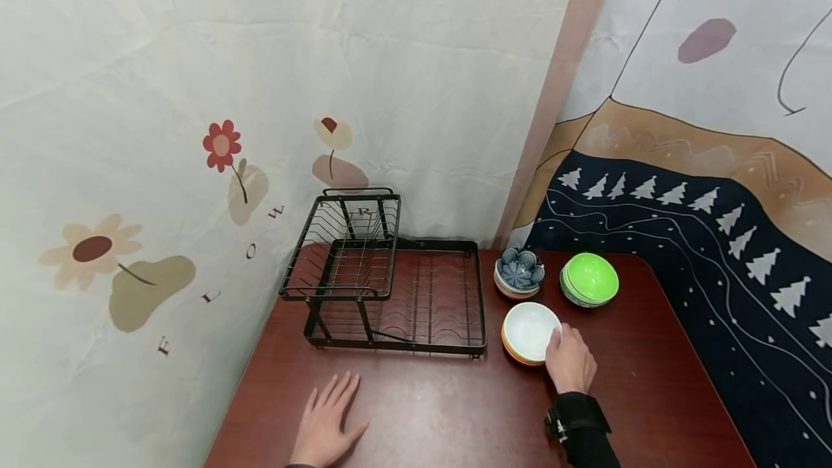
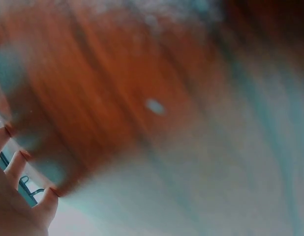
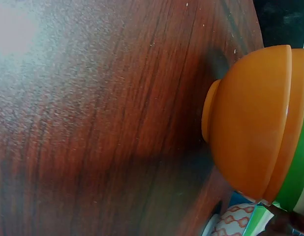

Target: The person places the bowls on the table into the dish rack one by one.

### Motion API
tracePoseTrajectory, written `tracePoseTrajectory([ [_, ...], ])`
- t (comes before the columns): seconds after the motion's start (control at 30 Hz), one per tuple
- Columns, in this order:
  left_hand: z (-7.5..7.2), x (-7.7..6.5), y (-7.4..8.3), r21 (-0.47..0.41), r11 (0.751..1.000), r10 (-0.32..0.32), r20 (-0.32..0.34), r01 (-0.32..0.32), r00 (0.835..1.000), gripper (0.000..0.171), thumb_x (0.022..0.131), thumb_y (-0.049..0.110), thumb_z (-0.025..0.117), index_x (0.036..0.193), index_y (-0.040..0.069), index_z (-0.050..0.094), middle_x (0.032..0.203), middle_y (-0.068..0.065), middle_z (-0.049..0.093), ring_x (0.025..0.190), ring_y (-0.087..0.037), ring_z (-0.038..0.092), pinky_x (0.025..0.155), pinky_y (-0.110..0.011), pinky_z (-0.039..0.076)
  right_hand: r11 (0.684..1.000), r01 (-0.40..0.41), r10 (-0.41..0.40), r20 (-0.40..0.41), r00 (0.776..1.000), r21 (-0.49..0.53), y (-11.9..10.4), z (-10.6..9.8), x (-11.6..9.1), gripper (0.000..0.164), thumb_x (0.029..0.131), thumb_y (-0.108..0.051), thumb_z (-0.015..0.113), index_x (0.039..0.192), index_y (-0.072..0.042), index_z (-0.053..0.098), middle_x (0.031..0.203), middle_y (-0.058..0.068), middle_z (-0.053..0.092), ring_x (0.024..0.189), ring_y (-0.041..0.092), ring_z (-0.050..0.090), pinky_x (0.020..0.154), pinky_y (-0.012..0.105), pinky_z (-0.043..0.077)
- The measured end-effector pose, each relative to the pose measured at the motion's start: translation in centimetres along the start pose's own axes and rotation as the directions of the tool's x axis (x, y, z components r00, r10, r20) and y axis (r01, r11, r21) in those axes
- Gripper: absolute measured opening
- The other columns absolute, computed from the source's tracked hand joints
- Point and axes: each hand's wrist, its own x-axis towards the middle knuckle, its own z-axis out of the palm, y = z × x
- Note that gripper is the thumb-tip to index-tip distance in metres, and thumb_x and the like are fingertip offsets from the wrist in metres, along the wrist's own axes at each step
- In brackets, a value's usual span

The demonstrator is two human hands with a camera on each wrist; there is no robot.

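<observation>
My right hand is at the right rim of a white bowl, thumb on the inner side and fingers outside, pinching the rim. This bowl tops a nested stack; the orange bowl at its bottom stands on the table, with orange and green rims above it in the right wrist view. Fingers show only darkly at that view's lower right corner. My left hand rests on the table before the dish rack, fingers spread and holding nothing. Its fingertips appear at the left wrist view's edge.
A black two-tier dish rack stands left of the bowls, near the back wall. Behind the white bowl is a stack topped by a grey-blue flower-shaped bowl. A green bowl tops another stack at the right. The brown table meets fabric-covered walls.
</observation>
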Motion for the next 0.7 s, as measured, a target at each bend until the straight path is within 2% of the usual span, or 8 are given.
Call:
tracePoseTrajectory([
  [0.2,0.1,0.0,-0.1,-0.019,1.000,0.008,-0.005,-0.008,1.000,0.093,0.091,0.068,0.076,0.166,0.019,0.052,0.171,-0.008,0.054,0.160,-0.041,0.046,0.131,-0.075,0.030,0.996,0.036,-0.040,-0.049,0.998,-0.077,-0.6,-0.3,-0.2,0.043,0.118,-0.024,0.040,0.133,0.009,0.063,0.121,0.040,0.071,0.098,0.058,0.069,0.084,0.069,0.055],
  [0.33,0.3,-0.1,-0.1,-0.014,1.000,0.014,-0.014,-0.015,1.000,0.093,0.091,0.069,0.076,0.166,0.020,0.052,0.171,-0.008,0.054,0.160,-0.040,0.046,0.131,-0.075,0.030,0.982,0.101,-0.117,-0.094,0.989,-0.159,-0.6,-0.5,0.0,0.039,0.116,-0.021,0.045,0.124,0.012,0.064,0.091,0.036,0.072,0.079,0.053,0.068,0.071,0.065,0.056],
  [0.4,0.3,-0.1,-0.1,-0.011,1.000,0.018,-0.020,-0.018,1.000,0.093,0.090,0.069,0.076,0.166,0.020,0.052,0.171,-0.007,0.054,0.160,-0.040,0.047,0.131,-0.075,0.031,0.973,0.131,-0.153,-0.106,0.983,-0.192,-0.8,-0.8,0.1,0.037,0.116,-0.020,0.046,0.122,0.013,0.064,0.082,0.032,0.070,0.073,0.051,0.067,0.067,0.063,0.056],
  [0.53,0.3,-0.2,-0.1,-0.018,1.000,0.018,-0.024,-0.019,1.000,0.093,0.090,0.068,0.076,0.165,0.019,0.052,0.171,-0.007,0.054,0.160,-0.040,0.047,0.131,-0.075,0.030,0.961,0.168,-0.200,-0.131,0.971,-0.219,-1.1,-1.2,0.3,0.034,0.114,-0.017,0.050,0.118,0.013,0.065,0.078,0.029,0.069,0.070,0.050,0.066,0.064,0.062,0.056],
  [0.7,0.3,-0.1,-0.2,-0.024,1.000,0.014,-0.017,-0.014,1.000,0.093,0.091,0.069,0.076,0.166,0.020,0.052,0.171,-0.007,0.053,0.161,-0.040,0.046,0.131,-0.075,0.029,0.968,0.176,-0.209,-0.185,0.960,-0.178,-1.3,-1.5,0.4,0.033,0.114,-0.014,0.048,0.114,0.016,0.063,0.076,0.033,0.068,0.069,0.056,0.066,0.065,0.068,0.055],
])
